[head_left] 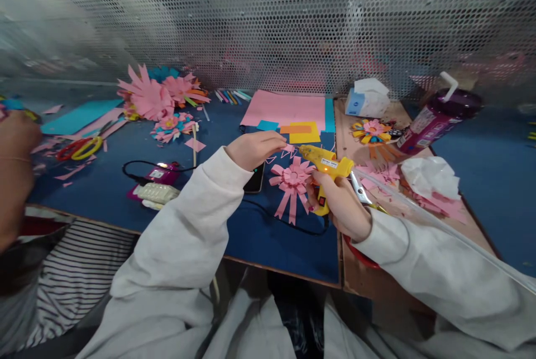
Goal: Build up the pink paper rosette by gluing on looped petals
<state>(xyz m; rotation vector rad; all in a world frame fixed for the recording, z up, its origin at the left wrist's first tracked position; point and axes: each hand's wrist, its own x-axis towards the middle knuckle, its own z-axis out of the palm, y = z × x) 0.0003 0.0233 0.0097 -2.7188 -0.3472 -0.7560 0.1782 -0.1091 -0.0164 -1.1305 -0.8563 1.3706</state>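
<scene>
My right hand (345,205) grips a yellow hot glue gun (329,163) by its handle; a small orange light glows on its side. A long clear glue stick (439,226) runs out of its back end toward the right. My left hand (256,149) has its fingertips pinched on a small pink paper piece (289,148), just left of the gun's nozzle. Below, on the blue table, lies a pink paper flower (292,177) with ribbon-like tails, partly covered by my right fingers. Thin pink folded strips (274,159) sit between the hands.
A phone (254,180) lies beneath my left wrist. Behind are pink sheets (285,108) and yellow paper (305,132). Scissors (360,188), a tissue pack (366,99) and a purple bottle (438,121) stand right. At left are paper flowers (154,96), a power strip (161,194) and another person's arm (17,169).
</scene>
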